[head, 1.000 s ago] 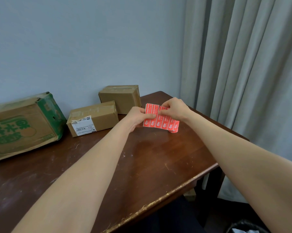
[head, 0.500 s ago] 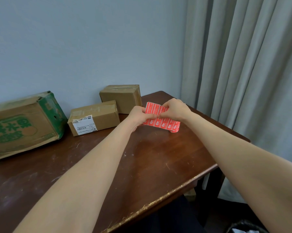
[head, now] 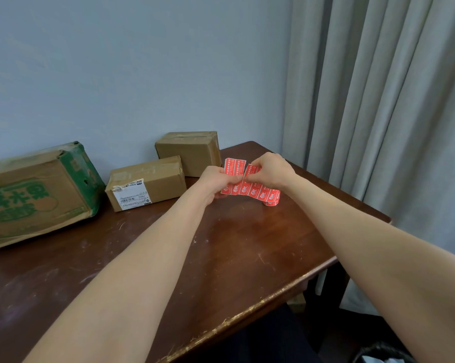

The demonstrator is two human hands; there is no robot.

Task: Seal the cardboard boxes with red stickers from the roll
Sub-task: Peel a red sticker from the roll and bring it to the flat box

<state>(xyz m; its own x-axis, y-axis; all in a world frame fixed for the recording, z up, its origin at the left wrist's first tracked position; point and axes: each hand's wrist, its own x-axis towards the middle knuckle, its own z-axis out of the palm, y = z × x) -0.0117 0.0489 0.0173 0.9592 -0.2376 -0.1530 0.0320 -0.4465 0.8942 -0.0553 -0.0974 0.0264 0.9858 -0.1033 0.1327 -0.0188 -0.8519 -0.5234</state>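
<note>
The left hand (head: pixel 215 183) and the right hand (head: pixel 269 171) were close together, each pinching one side of the strip of red stickers (head: pixel 250 191). A gap showed at the top of the strip between them. It looked like a sticker was being torn off, but the fingers hid the spot. The roll (head: pixel 272 201) sat on the table (head: pixel 221 244) just under the right hand. To the left of the left hand waited the labelled box (head: pixel 147 183), the plain box (head: pixel 189 150) and the big green box (head: pixel 37 192). None showed a red sticker, so all the sealing was left to do.
</note>
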